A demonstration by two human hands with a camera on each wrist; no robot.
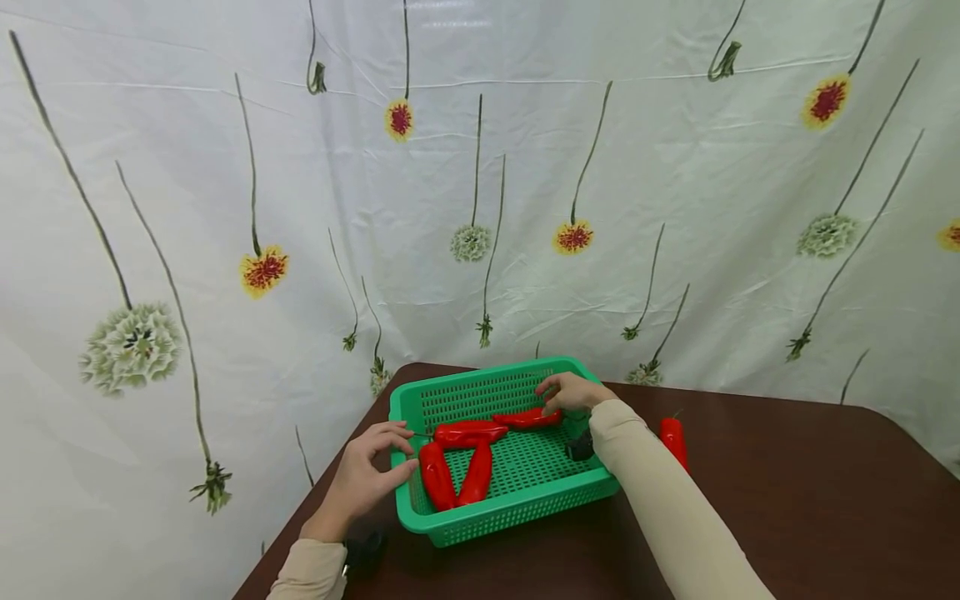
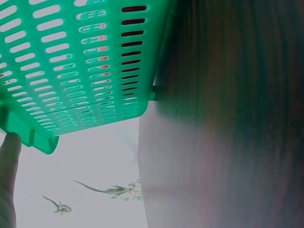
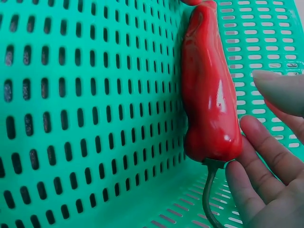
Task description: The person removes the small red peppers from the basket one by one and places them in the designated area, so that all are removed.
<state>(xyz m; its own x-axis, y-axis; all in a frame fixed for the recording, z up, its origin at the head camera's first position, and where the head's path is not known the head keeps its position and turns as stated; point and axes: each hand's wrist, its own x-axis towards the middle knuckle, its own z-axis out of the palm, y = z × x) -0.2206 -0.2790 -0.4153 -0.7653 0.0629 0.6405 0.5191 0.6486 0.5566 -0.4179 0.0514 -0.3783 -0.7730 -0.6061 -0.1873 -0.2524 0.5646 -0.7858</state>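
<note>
A green plastic basket (image 1: 517, 507) with slotted walls holds several red peppers. Two of them, one pepper (image 1: 437, 475) and a second (image 1: 476, 477), lie at the left end, with another pepper (image 1: 467, 432) behind. Along the far wall lies a fourth red pepper (image 1: 525, 418). My right hand (image 1: 572, 392) reaches inside over its stem end; in the right wrist view, its relaxed fingertips (image 3: 251, 126) touch that pepper (image 3: 211, 90), the thumb apart from it. At the left rim is my left hand (image 1: 363, 475), thumb and fingers spread; one finger (image 2: 8, 156) meets the rim in the left wrist view.
Another red pepper (image 1: 673, 442) lies on the dark wooden table (image 1: 810, 492), right of the basket and partly behind my right sleeve (image 1: 660, 492). A white flower-printed cloth (image 1: 420, 275) hangs behind the table's far edge and along its left side.
</note>
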